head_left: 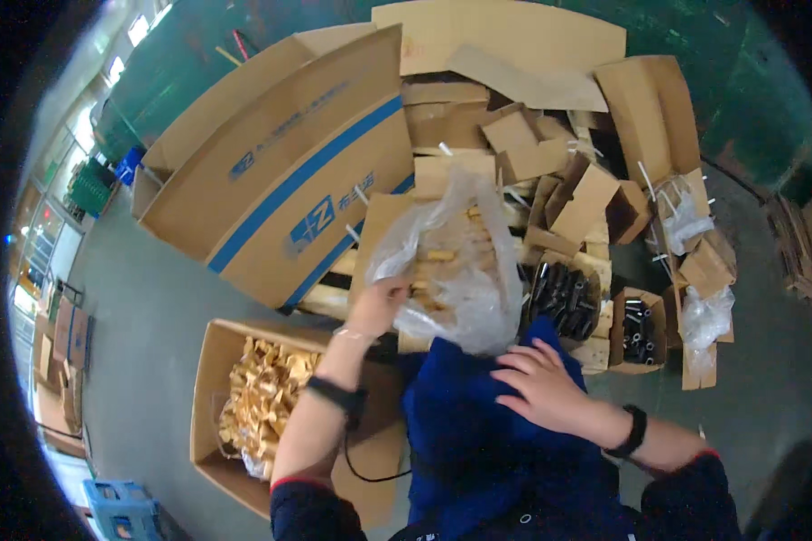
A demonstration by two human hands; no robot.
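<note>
A clear plastic bag [487,316] lies spread in a cardboard box in front of me, with several gold-coloured pieces [438,256] inside it. At the bag's left edge is my left hand [376,308], its fingers curled closed beside the gold pieces; what they grip, if anything, is hidden. My right hand [546,389] is open, fingers apart, over my dark blue apron [478,442] near the bag's front edge. Beside my left forearm, an open carton [203,388] holds a heap of gold-coloured metal parts [260,397].
To the right stand small boxes of black parts [566,302] and of black and silver parts [639,332]. A large cardboard panel with a blue stripe [307,194] rises at the left. Empty small cartons [586,203] crowd the wooden pallet [595,356]. A blue plastic crate [122,507] is at lower left.
</note>
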